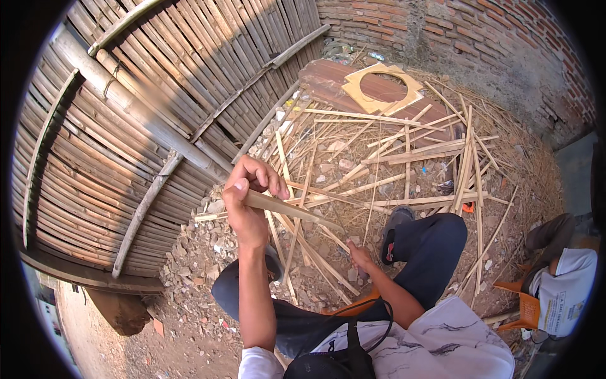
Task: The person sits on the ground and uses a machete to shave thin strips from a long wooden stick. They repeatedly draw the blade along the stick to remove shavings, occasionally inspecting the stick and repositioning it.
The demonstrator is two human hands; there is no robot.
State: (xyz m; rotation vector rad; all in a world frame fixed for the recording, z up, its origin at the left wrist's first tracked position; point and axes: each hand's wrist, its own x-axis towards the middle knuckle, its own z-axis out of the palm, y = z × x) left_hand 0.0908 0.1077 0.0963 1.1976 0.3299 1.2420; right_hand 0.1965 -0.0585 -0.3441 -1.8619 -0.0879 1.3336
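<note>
My left hand (249, 196) is raised near the middle, thumb and curled fingers closed around one end of a pale bamboo strip (293, 210). From there the strip slants down to the right. Lower, by my bent knee, my right hand (361, 258) is closed near the strip's far end. A short dark end, like a handle, shows just below its fingers, but I cannot make out the whole thing it grips. Beneath both hands, many split bamboo strips (404, 159) lie crossed over one another on the rubble.
A slatted bamboo wall (164, 69) stands at left, a brick wall (454, 38) at the back. A yellowish board with a round hole (353, 88) rests on a brown plank (322, 79). At right, another person in a white shirt (568, 290) is beside an orange stool (529, 311).
</note>
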